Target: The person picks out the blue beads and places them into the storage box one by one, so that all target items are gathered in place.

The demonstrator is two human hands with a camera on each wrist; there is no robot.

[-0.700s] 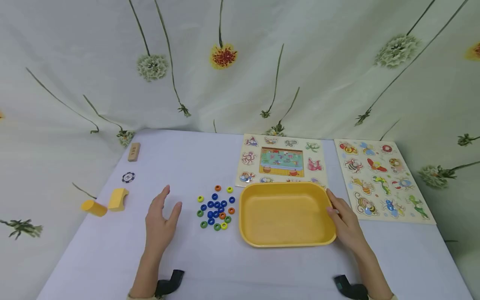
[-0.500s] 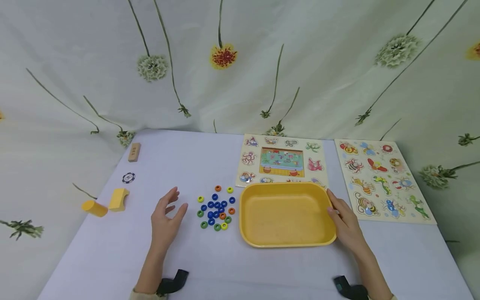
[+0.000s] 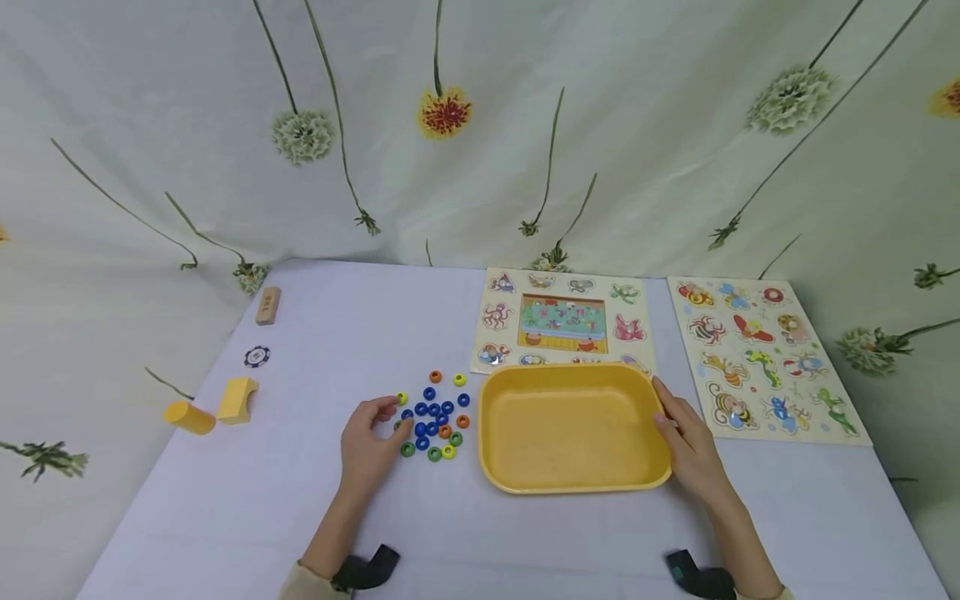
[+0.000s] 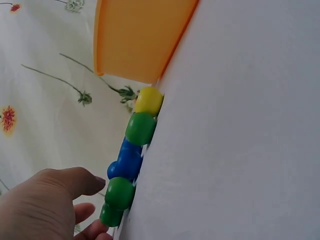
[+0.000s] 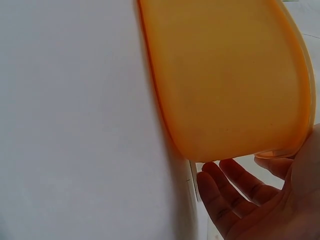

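My left hand (image 3: 366, 446) is at the left edge of a loose cluster of blue, green, yellow and orange beads (image 3: 421, 429). Its thumb and fingers are parted and bent around the nearest beads; in the left wrist view they come close to a green bead (image 4: 120, 193), and no bead is clearly pinched. To the right of the cluster stands a yellow plastic tray (image 3: 573, 429) with nothing in it. My right hand (image 3: 693, 454) holds the tray's right end, thumb at the rim and fingers against the outer wall, as the right wrist view also shows.
Behind the tray lies a sticker-like picture board (image 3: 628, 328), its near edge partly covered. A second board (image 3: 765, 358) is at the right. Along the left side are a yellow cylinder (image 3: 189, 417), yellow arch block (image 3: 237, 400), poker chip (image 3: 257, 356) and wooden block (image 3: 267, 305).
My left hand has moved right and slightly toward me, from beside the beads to the cluster's left edge, its fingers bending more. The right hand and tray have stayed put.
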